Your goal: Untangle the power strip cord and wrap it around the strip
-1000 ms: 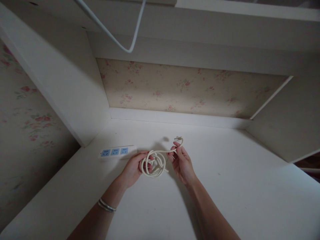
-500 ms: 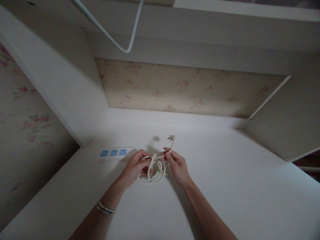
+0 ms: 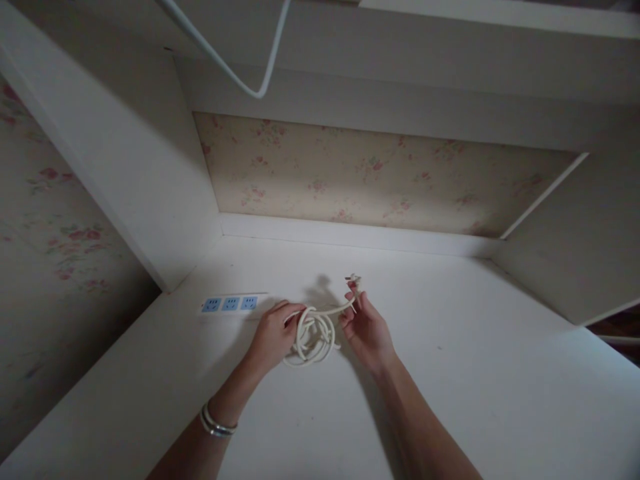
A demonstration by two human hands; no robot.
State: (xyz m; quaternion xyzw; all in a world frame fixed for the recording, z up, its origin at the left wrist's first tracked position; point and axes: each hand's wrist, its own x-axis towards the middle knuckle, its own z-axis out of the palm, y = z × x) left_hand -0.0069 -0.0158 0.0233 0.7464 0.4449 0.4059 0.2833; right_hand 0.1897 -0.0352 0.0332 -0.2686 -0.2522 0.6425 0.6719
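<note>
The cord end [image 3: 354, 280] was pulled right, pinched in the right hand [image 3: 369, 331]; the coil [image 3: 314, 337], clasped by the left hand [image 3: 273, 335], could be knotted by more pulling.

We find the coiled cream cable [image 3: 313, 337] between our left hand [image 3: 273, 333] and right hand [image 3: 367, 330], over the white desk [image 3: 450, 373]. The long white power strip [image 3: 233, 304] lies on the desk just left of our left hand.
</note>
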